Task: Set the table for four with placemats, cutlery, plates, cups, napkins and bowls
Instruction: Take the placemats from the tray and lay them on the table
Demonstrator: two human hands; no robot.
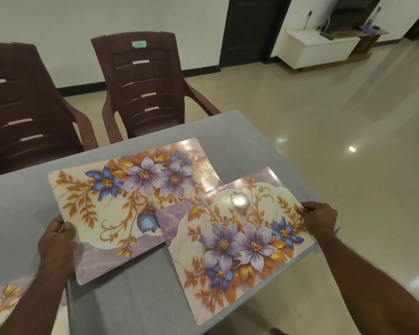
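Evidently, placemats were being laid out on a grey table [136, 298]; no cutlery, plates, cups, napkins or bowls were in view, so the task looked barely begun. The left hand [56, 243] gripped the near left edge of a floral placemat [121, 204], fingers curled over its rim, probably to square it to a seat; it lay flat towards the far side, facing a brown chair [145, 85]. The right hand [321, 217] pinched the right edge of a second placemat [237, 250], thumb on top; that mat sat skewed, its far left corner overlapping the first one and its near right part reaching past the table's right edge, over the shiny floor [348, 117]; it seemed mid-placement rather than settled. A third placemat [5, 303] showed partly at the near left, cut off by the frame. Another brown chair [22, 112] stood further left. Bare grey surface lay between the mats and along the far side, giving room to slide the skewed mat leftwards, clear of the drop; beyond the right edge there was only floor.
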